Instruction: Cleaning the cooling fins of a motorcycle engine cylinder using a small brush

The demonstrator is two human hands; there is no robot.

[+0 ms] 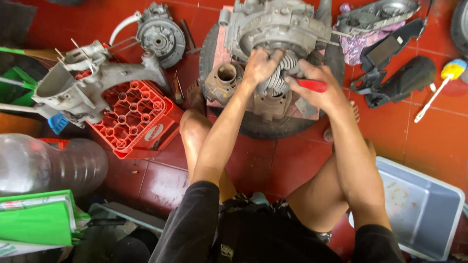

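A grey engine case (273,24) lies on a black tyre (263,127) in front of me. My left hand (261,65) grips the finned metal cylinder (280,78) at the case's near side. My right hand (319,83) holds a red-handled tool (312,85) against the same cylinder. A loose grey cylinder barrel (224,80) rests on the tyre just left of my left hand. My bare legs are spread to either side of the tyre.
A red plastic crate (141,122) at the left carries another grey engine casing (92,83). A round metal cover (161,34) lies behind it. Black plastic panels (399,78) and a yellow-headed brush (448,73) lie at the right. A grey tub (419,209) is near my right knee; a clear jug (44,163) stands at the left.
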